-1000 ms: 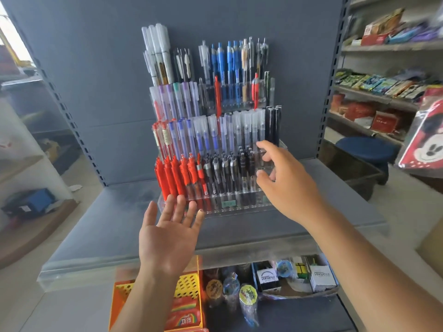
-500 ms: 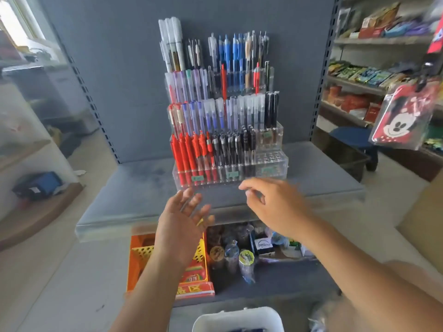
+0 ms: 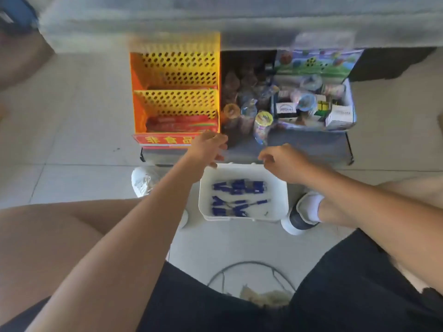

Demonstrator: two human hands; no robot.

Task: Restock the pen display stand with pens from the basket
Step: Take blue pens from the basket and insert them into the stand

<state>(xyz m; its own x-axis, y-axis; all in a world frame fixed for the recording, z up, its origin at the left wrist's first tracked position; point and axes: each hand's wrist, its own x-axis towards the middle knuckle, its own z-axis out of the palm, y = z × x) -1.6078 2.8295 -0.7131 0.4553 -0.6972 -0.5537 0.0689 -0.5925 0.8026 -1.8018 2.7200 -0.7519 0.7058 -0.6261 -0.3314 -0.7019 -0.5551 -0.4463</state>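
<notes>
Blue-capped pens (image 3: 237, 188) lie in the white plastic basket (image 3: 279, 188). Left hand (image 3: 208, 147) and right hand (image 3: 285, 164) hover at its far rim, loosely curled, empty.

White rectangular basket (image 3: 275, 185) stood upright on the tiled floor (image 3: 84, 140), a loose jumble of blue-capped pens (image 3: 236, 188) lay flat on its bottom, in two rough rows, crowded toward its left side
</notes>
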